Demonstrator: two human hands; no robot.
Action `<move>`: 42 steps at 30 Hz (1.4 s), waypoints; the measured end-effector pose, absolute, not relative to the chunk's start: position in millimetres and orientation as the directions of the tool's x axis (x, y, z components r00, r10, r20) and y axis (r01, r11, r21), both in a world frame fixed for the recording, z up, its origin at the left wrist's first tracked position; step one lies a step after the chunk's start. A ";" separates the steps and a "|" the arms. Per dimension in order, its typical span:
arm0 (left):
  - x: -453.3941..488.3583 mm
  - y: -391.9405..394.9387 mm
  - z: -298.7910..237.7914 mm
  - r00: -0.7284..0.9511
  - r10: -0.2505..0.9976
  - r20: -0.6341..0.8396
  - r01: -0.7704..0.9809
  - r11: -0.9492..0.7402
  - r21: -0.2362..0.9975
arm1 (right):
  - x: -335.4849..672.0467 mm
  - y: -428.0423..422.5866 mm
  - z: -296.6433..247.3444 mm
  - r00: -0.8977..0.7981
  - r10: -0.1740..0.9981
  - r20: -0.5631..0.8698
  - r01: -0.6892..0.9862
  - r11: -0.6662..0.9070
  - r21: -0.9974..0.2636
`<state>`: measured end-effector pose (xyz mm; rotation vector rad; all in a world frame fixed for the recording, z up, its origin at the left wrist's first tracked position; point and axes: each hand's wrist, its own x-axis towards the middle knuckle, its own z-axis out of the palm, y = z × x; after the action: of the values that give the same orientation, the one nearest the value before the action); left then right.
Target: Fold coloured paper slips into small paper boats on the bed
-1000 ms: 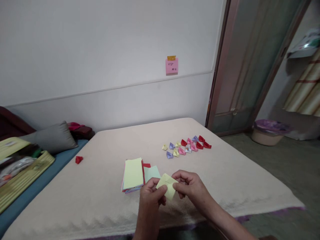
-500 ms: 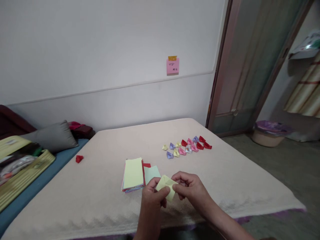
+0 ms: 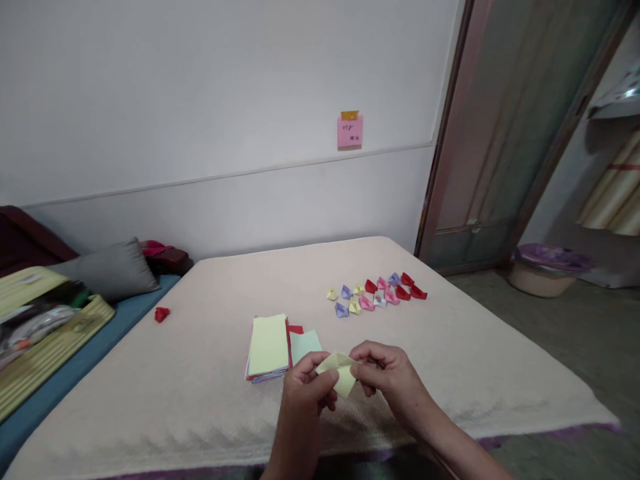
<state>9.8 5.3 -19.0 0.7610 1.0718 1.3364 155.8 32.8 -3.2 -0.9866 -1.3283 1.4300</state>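
A small piece of folded pale yellow paper (image 3: 345, 381) is held in the air over the near part of the table, between both hands. My left hand (image 3: 309, 393) pinches its left side, thumb on the near face. At the right corner my right hand (image 3: 387, 375) grips it between thumb and fingers. Just beyond the left hand lie a stack of coloured paper (image 3: 269, 345) with a yellow sheet on top and a loose pale green sheet (image 3: 305, 345). Farther back, several small folded paper boats (image 3: 367, 303) in red, pink, purple, yellow and white stand in two rows.
A red folded paper piece (image 3: 161, 314) sits alone on the left of the cream cloth (image 3: 210, 393). Beyond the left edge are a grey cushion (image 3: 114, 270) and a yellow box (image 3: 55, 357) of packaged things. A pink note (image 3: 350, 133) is taped to the wall.
The yellow paper has changed shape, its top edge now spreading apart into a wider, flatter outline. Both hands still hold it. The view has shifted slightly.
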 end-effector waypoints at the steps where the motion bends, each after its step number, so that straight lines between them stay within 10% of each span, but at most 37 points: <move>1: 9.7 6.2 -20.2 -0.097 0.981 -0.166 -0.366 0.120 0.923 | 155.7 32.4 -3.0 -0.258 0.966 0.030 -0.102 0.004 -0.995; 16: 12.7 -5.9 -10.4 -0.105 0.985 0.134 -0.358 -0.163 0.919 | 166.7 32.2 -1.1 -0.280 0.925 0.258 -0.223 0.199 -0.954; 24: 1.8 -11.3 -5.1 -0.048 0.945 0.324 -0.074 -0.327 0.942 | 178.9 25.2 10.5 -0.394 0.761 0.515 -0.113 0.516 -0.849; 42: -1.9 -11.0 4.8 -0.098 0.988 0.117 -0.103 -0.127 0.986 | 175.3 21.3 7.1 -0.318 0.818 0.480 0.052 0.520 -0.853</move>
<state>-1.9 -11.0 4.8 1.1714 1.1332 1.4173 175.3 21.3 7.1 -0.7360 -1.7307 0.9292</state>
